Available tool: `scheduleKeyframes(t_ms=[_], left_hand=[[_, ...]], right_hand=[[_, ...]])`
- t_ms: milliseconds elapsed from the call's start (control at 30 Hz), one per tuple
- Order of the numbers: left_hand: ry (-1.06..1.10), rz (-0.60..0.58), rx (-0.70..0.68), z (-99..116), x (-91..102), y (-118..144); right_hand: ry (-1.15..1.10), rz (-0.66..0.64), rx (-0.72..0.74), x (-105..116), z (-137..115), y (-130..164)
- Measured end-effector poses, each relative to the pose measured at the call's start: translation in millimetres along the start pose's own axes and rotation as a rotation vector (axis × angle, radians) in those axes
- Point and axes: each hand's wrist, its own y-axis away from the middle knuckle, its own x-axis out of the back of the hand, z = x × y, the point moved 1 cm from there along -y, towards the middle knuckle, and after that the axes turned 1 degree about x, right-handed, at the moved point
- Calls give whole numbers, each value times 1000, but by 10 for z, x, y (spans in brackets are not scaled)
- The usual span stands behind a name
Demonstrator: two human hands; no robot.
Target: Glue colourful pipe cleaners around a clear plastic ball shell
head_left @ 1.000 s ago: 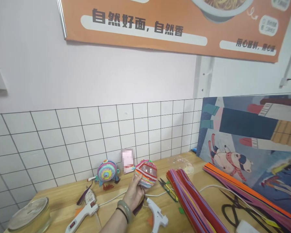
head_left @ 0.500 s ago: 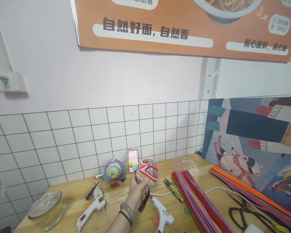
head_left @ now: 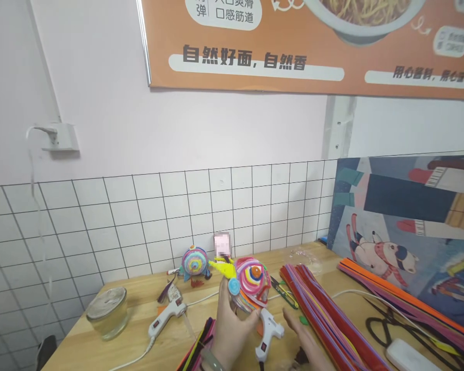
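Left hand (head_left: 232, 324) holds a striped ball (head_left: 251, 283) wrapped in coloured pipe cleaners, raised just above the worktop (head_left: 147, 288); the grip is closed around the ball's lower left side, fingers curled under it, thumb on its near side. A yellow pipe-cleaner piece (head_left: 221, 268) sticks out from the ball's upper left. Right hand (head_left: 305, 340) is low in the frame, open and empty, fingers stretched out flat, just right of a white glue gun (head_left: 268, 332) that lies under the ball; whether it touches the gun, cannot tell. A second glue gun (head_left: 168, 313) lies to the left, its cord trailing toward the near edge. Behind it, near the tiled wall (head_left: 139, 216), stands a finished striped ball figure (head_left: 195, 262). A glass jar (head_left: 108, 312) sits at far left on the worktop. Right of the hands runs a long bundle of pipe cleaners (head_left: 325, 314), mostly red and purple; small snips (head_left: 284, 292) lie between the bundle and the held ball. Black scissors (head_left: 384, 327) lie further right, beside a white cable (head_left: 355, 292). A painted board (head_left: 406, 221) leans against the wall at right.
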Motion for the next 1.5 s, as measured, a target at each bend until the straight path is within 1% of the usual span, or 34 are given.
scheduleKeyframes(t_ms=[33,167,233,267,300,333,400,500,567,633,700,800,867,933,1067,1133,1267,1367,1433,1500], left_hand=[[-3,-14,6,10,-6,58],[-32,-120,0,27,-26,256],[-85,-153,-37,-4,-14,325],[-116,-145,-51,-32,-1,351],[-139,-126,-54,-67,16,370],[-140,-109,-45,-106,34,383],[-51,-102,5,-183,69,393],[256,-178,128,-259,112,378],[434,-202,215,-287,137,351],[534,-168,296,-313,158,311],[591,-68,331,-333,172,262],[630,84,317,-306,171,189],[626,101,311,-231,160,154],[610,66,316,-128,150,136],[584,23,331,14,158,134],[578,30,337,20,173,138],[568,61,354,-41,211,136],[566,103,364,-83,251,119],[564,131,372,-96,286,99],[558,151,378,-100,322,80]], right_hand=[[-61,-9,14,-30,-76,-43],[-533,-55,-46,-171,-383,-235],[-663,-123,-54,-232,-488,-298],[-684,-155,-45,-258,-518,-314],[-680,-167,-33,-280,-531,-321],[-660,-152,-17,-299,-526,-323],[-603,-60,7,-331,-475,-313],[-448,81,42,-363,-350,-288],[-279,106,80,-375,-269,-275],[-144,105,115,-378,-195,-269],[-54,71,152,-373,-129,-270],[92,-34,221,-349,-48,-278],[141,-98,258,-322,-13,-278],[100,-126,275,-298,6,-272],[-116,-163,238,-313,26,-255],[-143,-165,199,-342,30,-239],[-90,-126,156,-352,-44,-203],[-120,-151,117,-241,-154,-227],[-180,-196,33,-93,-192,-266],[-166,-201,-79,93,-177,-283]])
